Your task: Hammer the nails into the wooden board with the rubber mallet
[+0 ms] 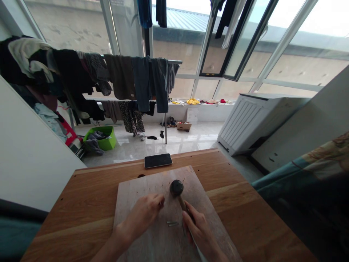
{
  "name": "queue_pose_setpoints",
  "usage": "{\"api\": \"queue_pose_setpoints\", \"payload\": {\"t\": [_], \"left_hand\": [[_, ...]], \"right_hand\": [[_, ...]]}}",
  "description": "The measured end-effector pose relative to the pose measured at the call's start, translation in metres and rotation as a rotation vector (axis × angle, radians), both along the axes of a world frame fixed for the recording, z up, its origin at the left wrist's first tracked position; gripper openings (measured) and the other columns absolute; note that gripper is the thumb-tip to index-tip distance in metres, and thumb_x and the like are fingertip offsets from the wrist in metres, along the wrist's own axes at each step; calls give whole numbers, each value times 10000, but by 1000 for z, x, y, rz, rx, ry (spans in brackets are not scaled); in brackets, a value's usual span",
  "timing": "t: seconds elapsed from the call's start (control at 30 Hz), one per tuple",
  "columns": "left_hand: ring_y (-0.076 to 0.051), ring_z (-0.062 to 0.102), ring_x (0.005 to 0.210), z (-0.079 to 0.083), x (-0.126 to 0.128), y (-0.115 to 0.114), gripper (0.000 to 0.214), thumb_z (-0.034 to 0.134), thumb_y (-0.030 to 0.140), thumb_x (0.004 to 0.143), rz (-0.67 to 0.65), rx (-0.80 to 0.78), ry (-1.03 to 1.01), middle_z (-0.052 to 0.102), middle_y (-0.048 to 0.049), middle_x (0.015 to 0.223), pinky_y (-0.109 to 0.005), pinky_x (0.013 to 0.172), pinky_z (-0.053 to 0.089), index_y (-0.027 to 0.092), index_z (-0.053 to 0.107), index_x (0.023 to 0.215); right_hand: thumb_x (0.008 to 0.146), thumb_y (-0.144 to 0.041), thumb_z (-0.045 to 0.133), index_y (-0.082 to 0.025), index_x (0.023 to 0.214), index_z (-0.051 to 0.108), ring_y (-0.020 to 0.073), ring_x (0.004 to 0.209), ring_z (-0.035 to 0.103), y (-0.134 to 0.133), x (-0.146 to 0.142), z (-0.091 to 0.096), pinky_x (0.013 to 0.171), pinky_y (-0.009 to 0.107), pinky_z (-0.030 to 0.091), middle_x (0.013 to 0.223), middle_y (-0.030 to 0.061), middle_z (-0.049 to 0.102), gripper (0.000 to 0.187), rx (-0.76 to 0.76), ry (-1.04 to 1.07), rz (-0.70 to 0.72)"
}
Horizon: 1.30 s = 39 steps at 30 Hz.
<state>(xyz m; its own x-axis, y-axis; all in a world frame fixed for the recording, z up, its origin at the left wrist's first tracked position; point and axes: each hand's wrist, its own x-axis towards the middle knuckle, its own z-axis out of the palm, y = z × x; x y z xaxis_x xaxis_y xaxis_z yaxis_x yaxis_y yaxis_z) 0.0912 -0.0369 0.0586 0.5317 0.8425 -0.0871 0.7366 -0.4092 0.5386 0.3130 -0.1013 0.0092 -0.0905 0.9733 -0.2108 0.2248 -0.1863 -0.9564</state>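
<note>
A pale wooden board (131,196) lies on the brown wooden table (81,203). My right hand (199,229) is closed round the handle of a hammer with a dark round head (176,188), which hovers over the board's middle. My left hand (144,213) rests on the board just left of the hammer head, fingertips pinched together on something too small to name. Two loose nails (172,223) lie on the board between my hands. Several small holes dot the board's far part.
A black phone (158,160) lies face down at the table's far edge. Beyond are a tiled floor, a rack hung with clothes (122,78), a green basket (102,138) and a white unit (253,116). Patterned fabric (313,167) lies at right.
</note>
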Motion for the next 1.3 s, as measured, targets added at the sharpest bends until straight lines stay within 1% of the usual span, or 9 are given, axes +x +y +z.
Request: {"api": "queue_pose_setpoints", "payload": {"t": [0.13,0.2,0.27,0.43,0.77,0.93,1.0,1.17,1.3], "left_hand": [[-203,650,893,-8,-20,28,199,453,190,974,188,164,-67,671,-60,954,-306,817,465,188,650,943],[-212,641,894,-12,-24,36,202,465,194,965,208,232,-72,654,-69,950,-317,818,465,179,657,906],[-212,637,881,-15,-24,41,205,474,186,955,192,263,-90,645,-67,928,-316,803,467,179,663,877],[-203,644,853,-21,-18,43,190,496,189,940,151,229,-179,652,-59,907,-314,794,476,183,671,868],[-205,636,835,-32,-13,48,148,530,195,891,176,133,-312,667,-59,887,-316,792,486,187,664,828],[-179,619,747,-42,-16,48,101,590,220,856,225,116,-389,659,-46,875,-284,708,495,182,660,918],[-169,610,727,-45,-19,48,109,597,237,855,233,120,-414,653,-42,878,-275,692,493,183,657,929],[-156,592,696,-48,-21,48,126,558,257,878,239,110,-431,631,-35,839,-264,672,482,181,651,840],[-156,579,691,-47,-19,48,126,558,256,871,251,110,-430,615,-34,823,-266,668,479,177,644,827]], "right_hand": [[947,-565,431,-105,1374,520,83,359,414,0,0,0,342,171,349,525,-71,462,634,-3,-12,11],[945,-563,430,-109,1366,526,79,362,420,0,0,0,341,171,348,554,-64,475,627,-3,-11,2],[940,-568,435,-119,1358,534,77,363,425,0,-1,1,337,170,345,578,-60,481,622,-4,-8,-7],[943,-561,436,-128,1341,551,79,357,428,0,-1,0,338,170,346,563,-62,484,599,8,-2,-5],[958,-554,427,-103,1370,521,78,356,415,-1,-1,-5,336,166,344,525,-72,472,618,8,2,-2],[953,-551,441,-96,1380,515,85,351,425,0,0,-6,332,168,360,508,-74,476,629,-4,11,3],[946,-561,452,-99,1379,520,86,351,427,1,0,-4,328,168,359,506,-73,479,637,-8,16,0],[924,-592,477,-110,1374,528,84,357,428,7,-7,2,335,171,375,521,-73,469,662,-2,38,-8],[928,-579,481,-126,1349,538,65,350,418,14,-18,11,318,157,355,570,-70,475,621,23,72,12]]}}
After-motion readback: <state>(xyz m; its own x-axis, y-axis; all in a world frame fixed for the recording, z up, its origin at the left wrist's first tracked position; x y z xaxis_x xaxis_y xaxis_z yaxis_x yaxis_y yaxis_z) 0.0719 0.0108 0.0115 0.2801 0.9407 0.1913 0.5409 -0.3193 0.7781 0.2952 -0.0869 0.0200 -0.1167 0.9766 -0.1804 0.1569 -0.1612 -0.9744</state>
